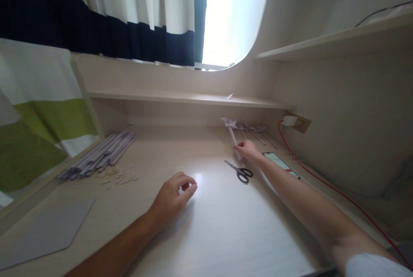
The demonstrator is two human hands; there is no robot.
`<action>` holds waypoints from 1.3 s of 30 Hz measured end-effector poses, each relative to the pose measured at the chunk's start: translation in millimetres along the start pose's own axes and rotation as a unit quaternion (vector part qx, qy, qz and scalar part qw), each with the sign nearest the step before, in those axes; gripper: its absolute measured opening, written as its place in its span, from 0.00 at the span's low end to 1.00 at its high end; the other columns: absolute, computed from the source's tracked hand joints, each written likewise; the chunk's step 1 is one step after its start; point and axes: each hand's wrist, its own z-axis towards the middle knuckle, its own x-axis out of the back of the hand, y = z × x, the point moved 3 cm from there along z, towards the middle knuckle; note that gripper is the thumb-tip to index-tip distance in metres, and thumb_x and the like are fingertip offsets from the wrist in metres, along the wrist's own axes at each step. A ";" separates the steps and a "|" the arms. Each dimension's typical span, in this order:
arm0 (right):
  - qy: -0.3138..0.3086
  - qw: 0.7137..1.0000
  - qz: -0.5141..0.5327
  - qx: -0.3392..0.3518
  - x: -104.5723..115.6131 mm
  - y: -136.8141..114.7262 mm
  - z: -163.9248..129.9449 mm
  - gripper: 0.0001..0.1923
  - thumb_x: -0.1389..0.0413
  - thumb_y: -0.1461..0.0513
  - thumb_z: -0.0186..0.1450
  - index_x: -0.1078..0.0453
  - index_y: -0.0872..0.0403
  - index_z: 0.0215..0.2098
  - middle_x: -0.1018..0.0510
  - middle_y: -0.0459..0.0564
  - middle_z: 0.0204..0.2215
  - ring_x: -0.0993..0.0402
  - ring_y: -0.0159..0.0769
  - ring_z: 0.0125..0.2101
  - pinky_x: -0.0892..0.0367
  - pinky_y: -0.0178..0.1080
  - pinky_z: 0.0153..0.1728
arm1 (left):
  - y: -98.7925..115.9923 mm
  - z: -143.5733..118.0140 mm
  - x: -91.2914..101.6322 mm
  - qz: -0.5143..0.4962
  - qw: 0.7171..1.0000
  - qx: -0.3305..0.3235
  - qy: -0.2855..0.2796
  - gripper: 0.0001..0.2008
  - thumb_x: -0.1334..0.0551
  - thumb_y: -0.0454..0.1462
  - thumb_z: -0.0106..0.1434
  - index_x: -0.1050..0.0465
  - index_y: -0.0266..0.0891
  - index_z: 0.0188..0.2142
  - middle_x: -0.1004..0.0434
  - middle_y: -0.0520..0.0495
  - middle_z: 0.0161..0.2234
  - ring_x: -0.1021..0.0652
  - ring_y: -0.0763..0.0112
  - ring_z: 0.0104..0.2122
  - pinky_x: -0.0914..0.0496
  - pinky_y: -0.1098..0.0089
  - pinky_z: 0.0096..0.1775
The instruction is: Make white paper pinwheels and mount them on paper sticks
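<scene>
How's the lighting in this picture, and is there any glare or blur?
In the head view, the window is blown out to white; in the same view, glare brightens the desk beside the left hand, a soft shadow runs along the right forearm, and the paper pinwheels at the back look soft.
</scene>
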 end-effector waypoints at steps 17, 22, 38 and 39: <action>0.010 0.993 -0.091 -0.075 -13.1 -8.5 111.3 0.19 0.40 0.56 0.73 0.29 0.56 0.59 0.24 0.57 0.56 0.23 0.45 0.51 0.24 0.51 0.50 | -18.4 5.4 -8.3 -0.010 0.999 0.037 -0.030 0.11 0.39 0.43 0.69 0.20 0.42 0.35 0.25 0.47 0.32 0.25 0.64 0.33 0.33 0.64 0.38; 0.016 0.988 -0.117 -0.098 9.6 11.5 122.9 0.19 0.40 0.56 0.73 0.29 0.55 0.59 0.24 0.57 0.56 0.23 0.45 0.51 0.24 0.51 0.50 | -22.7 6.9 -9.8 -0.017 0.998 0.043 -0.030 0.11 0.39 0.42 0.69 0.20 0.42 0.35 0.25 0.47 0.33 0.25 0.65 0.34 0.33 0.64 0.39; 0.010 0.982 -0.162 -0.098 27.4 33.5 125.2 0.20 0.40 0.56 0.73 0.30 0.56 0.59 0.25 0.57 0.56 0.23 0.45 0.50 0.24 0.51 0.50 | -26.2 11.6 -11.3 -0.013 0.997 0.056 -0.046 0.10 0.39 0.42 0.68 0.21 0.43 0.36 0.26 0.48 0.33 0.25 0.65 0.34 0.33 0.65 0.39; 0.012 0.982 -0.162 -0.095 27.7 33.1 123.9 0.20 0.40 0.56 0.73 0.30 0.56 0.59 0.25 0.57 0.56 0.23 0.45 0.50 0.24 0.51 0.50 | -27.1 11.7 -11.4 -0.015 0.997 0.055 -0.045 0.09 0.39 0.42 0.68 0.20 0.43 0.36 0.26 0.48 0.33 0.25 0.66 0.34 0.33 0.65 0.38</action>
